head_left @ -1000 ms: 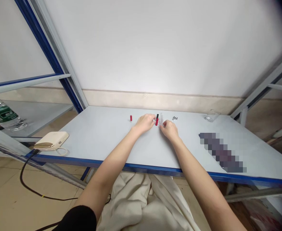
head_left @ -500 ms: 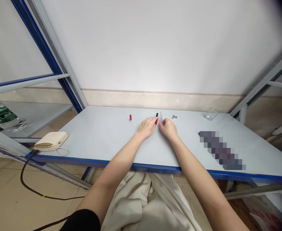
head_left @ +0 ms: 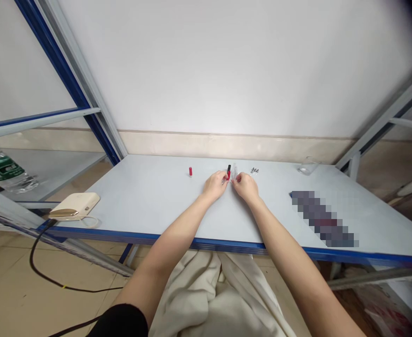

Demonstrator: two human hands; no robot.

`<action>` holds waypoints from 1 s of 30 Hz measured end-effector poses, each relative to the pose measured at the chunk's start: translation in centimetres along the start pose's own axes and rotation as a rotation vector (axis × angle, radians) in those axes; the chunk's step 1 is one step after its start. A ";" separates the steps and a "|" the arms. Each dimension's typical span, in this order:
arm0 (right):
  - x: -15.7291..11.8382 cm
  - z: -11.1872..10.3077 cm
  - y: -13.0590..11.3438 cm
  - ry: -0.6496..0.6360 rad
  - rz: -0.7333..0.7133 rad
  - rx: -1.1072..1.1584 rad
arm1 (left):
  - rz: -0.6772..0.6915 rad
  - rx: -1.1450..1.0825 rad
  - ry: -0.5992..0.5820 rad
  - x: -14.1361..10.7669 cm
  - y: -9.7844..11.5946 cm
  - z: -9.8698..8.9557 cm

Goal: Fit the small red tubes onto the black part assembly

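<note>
A small red tube with a black top [head_left: 229,171] stands upright near the middle of the table. The fingers of my left hand [head_left: 216,184] are curled closed against its lower left side. Just right of it is a clear plastic piece [head_left: 234,171], upright, with my right hand [head_left: 246,186] pinched at its lower edge. What lies between the fingertips is partly hidden. A short red cylinder [head_left: 190,171] stands off to the left. Several small shiny metal pieces [head_left: 254,171] lie behind and to the right of my right hand.
A clear cup [head_left: 308,166] lies tilted at the back right. A blurred dark strip [head_left: 322,219] rests at the right front. On the left corner sits a cream box-shaped device [head_left: 81,205] with a black cable. A water bottle [head_left: 5,169] is beyond the frame post.
My left fingers have drawn slightly back and curled in, so the red tube shows differently between the hands. My right hand and the clear piece stay nearly the same.
</note>
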State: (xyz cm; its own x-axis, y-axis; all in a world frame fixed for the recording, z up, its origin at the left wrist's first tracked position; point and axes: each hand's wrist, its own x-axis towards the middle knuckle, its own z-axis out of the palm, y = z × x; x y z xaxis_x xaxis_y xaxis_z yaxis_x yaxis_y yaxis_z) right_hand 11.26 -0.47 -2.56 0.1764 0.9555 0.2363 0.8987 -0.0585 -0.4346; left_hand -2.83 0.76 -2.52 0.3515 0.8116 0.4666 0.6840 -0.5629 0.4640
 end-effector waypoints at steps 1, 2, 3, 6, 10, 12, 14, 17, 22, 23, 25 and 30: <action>0.0 0.0 0.0 -0.001 0.001 0.001 | -0.015 -0.015 0.011 0.0 -0.1 0.1; 0.0 0.1 0.0 -0.002 -0.001 0.000 | -0.026 -0.026 0.021 0.1 -0.1 0.3; 0.1 0.1 0.0 -0.001 -0.006 -0.001 | -0.034 -0.038 0.030 0.1 -0.2 0.3; 0.1 0.0 0.0 0.000 -0.019 0.000 | -0.043 -0.079 0.063 0.1 -0.1 0.2; -0.1 -0.3 -0.1 -0.015 0.005 0.011 | -0.031 -0.145 0.128 0.0 0.4 -0.5; -0.2 -0.6 -0.1 -0.017 0.010 0.013 | -0.021 -0.184 0.151 0.0 0.8 -0.9; -0.4 -0.8 -0.2 -0.010 0.003 0.016 | -0.015 -0.217 0.156 -0.1 1.1 -1.3; -0.5 -1.1 -0.1 0.003 -0.026 0.027 | -0.015 -0.259 0.151 -0.2 1.4 -1.6; -0.6 -1.3 -0.1 0.016 -0.064 0.023 | -0.006 -0.281 0.158 -0.2 1.4 -1.6; -0.6 -1.3 -0.1 0.013 -0.067 0.018 | -0.009 -0.281 0.158 -0.2 1.4 -1.6; -0.7 -1.4 -0.1 0.006 -0.069 0.010 | -0.014 -0.286 0.163 -0.3 1.4 -1.6; -0.7 -1.5 -0.2 -0.003 -0.071 -0.009 | 0.011 -0.310 0.188 -0.3 1.4 -1.4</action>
State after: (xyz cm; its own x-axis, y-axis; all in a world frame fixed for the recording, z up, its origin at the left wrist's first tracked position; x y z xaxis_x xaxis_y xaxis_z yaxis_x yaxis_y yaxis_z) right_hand 11.59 -1.60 -1.35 0.1114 0.9582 0.2634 0.9126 0.0063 -0.4088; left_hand -2.88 -0.52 -0.90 0.2141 0.7788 0.5896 0.4443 -0.6151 0.6513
